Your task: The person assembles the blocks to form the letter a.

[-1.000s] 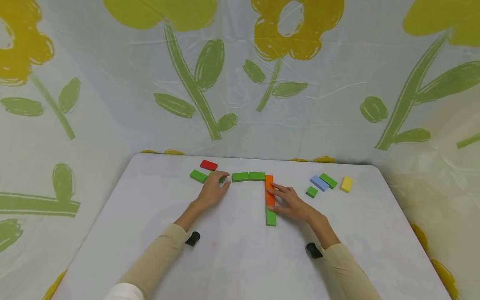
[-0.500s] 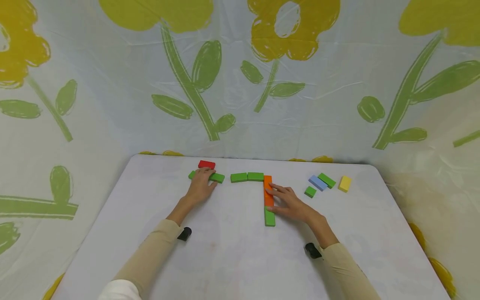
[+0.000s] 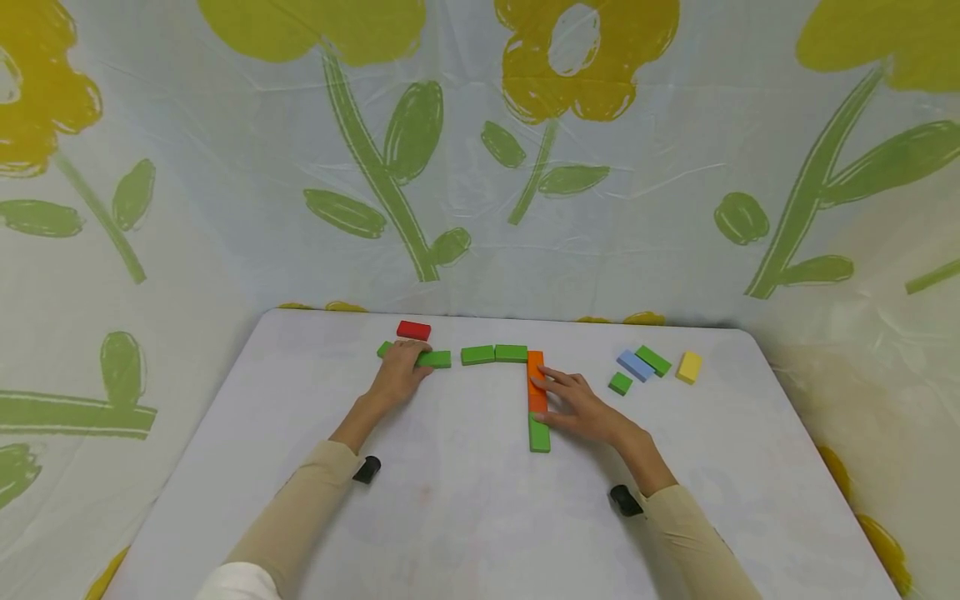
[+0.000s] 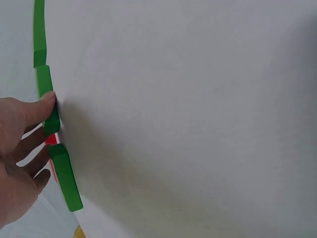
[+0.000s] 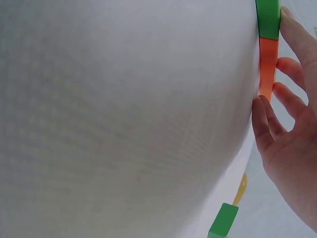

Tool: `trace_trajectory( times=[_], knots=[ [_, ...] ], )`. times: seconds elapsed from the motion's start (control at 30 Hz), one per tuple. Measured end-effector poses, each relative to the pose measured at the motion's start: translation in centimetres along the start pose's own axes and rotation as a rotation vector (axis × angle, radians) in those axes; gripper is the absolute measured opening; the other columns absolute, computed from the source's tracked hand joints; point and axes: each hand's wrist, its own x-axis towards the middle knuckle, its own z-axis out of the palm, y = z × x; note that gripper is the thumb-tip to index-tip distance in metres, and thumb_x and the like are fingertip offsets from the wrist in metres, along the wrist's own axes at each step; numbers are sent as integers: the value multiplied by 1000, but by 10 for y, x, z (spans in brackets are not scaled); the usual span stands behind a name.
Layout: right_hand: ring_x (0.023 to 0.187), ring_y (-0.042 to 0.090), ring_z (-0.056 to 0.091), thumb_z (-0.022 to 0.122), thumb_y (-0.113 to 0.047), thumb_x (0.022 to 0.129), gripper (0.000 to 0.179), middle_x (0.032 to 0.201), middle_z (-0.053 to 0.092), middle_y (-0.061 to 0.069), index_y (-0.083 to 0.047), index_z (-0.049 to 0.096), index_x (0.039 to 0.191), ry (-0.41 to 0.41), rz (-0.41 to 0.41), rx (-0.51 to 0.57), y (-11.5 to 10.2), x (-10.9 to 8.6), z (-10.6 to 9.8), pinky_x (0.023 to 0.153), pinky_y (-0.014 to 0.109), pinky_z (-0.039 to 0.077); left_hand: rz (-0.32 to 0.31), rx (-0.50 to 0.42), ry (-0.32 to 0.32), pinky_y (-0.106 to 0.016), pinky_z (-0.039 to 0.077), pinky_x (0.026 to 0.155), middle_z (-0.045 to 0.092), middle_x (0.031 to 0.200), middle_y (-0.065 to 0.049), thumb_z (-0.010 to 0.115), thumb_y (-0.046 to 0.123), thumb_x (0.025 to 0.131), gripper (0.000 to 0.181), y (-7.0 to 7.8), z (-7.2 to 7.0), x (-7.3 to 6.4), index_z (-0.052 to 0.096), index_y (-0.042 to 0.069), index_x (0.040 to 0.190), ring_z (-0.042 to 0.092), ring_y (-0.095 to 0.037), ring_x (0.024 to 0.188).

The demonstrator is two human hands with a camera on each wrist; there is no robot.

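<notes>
In the head view my left hand (image 3: 393, 377) is at the back left of the table, over two green blocks. Its thumb and fingers pinch the right-hand green block (image 4: 44, 79), as the left wrist view shows. Another green block (image 4: 66, 178) lies beside the fingertips, with a red block (image 3: 414, 330) behind. My right hand (image 3: 588, 411) touches the right side of a column with its fingers extended. That column has two orange blocks (image 3: 537, 402) end to end and a green block (image 3: 539, 435) at its near end.
Two green blocks (image 3: 477, 356) lie end to end between the left hand and the column's far end. At the right are a blue block (image 3: 636, 366), a green block (image 3: 654, 360), a small green block (image 3: 620, 383) and a yellow block (image 3: 690, 367). Flowered cloth surrounds the table.
My left hand has moved left, and the green block it pinches has turned to lie more nearly in line with the row. The red block has turned slightly. My right hand has stayed put.
</notes>
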Motion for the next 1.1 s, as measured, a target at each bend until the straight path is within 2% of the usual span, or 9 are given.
trace_trajectory(
  times=[0.13, 0.33, 0.47, 0.67, 0.83, 0.97, 1.1],
  knots=[
    [144, 37, 28, 72, -41, 96, 71, 168, 26, 9, -10, 47, 155, -11, 11, 1, -1, 0, 0, 113, 63, 34, -6, -10, -13, -48, 46, 102, 68, 125, -18, 76, 5, 92, 37, -1, 2, -4, 65, -4, 126, 55, -34, 115],
    [144, 37, 28, 72, -40, 96, 71, 168, 26, 10, -9, 47, 154, -12, 1, -4, -2, 0, -1, 113, 62, 34, 23, -23, 12, -50, 45, 103, 69, 120, -19, 78, 4, 91, 34, -1, 4, -10, 67, -5, 122, 55, -36, 116],
    [144, 38, 29, 73, -40, 96, 70, 168, 26, 10, -9, 48, 154, -9, -5, -2, -2, 0, -2, 113, 62, 34, 17, -58, 3, -48, 46, 104, 69, 121, -17, 78, 4, 91, 35, 1, 7, -13, 67, -4, 123, 55, -34, 118],
    [143, 38, 29, 73, -39, 96, 70, 168, 26, 10, -8, 48, 154, -3, -12, 3, -1, 1, -1, 113, 63, 34, 6, -215, -16, -45, 49, 103, 67, 119, -14, 78, 4, 91, 36, 10, 13, -20, 65, -3, 123, 60, -29, 112],
    [142, 38, 29, 73, -38, 96, 70, 168, 27, 11, -8, 48, 154, -1, -20, -1, 0, 2, -1, 113, 63, 34, 17, -327, 11, -43, 54, 92, 66, 110, -14, 80, 2, 88, 35, 18, 17, -23, 67, -4, 120, 61, -28, 100],
    [143, 38, 29, 73, -39, 96, 70, 168, 27, 11, -9, 48, 154, -4, -15, -4, 2, 2, 0, 113, 63, 34, 8, -400, 24, -39, 57, 89, 65, 111, -15, 80, 0, 87, 35, 23, 21, -26, 67, -4, 119, 62, -28, 98],
    [144, 37, 28, 73, -41, 96, 71, 168, 27, 10, -10, 48, 154, -4, -4, -6, 3, 2, 1, 113, 64, 34, 54, -432, 46, -32, 57, 89, 65, 111, -16, 81, -4, 84, 36, 25, 29, -28, 66, -5, 117, 63, -27, 99]
  ],
)
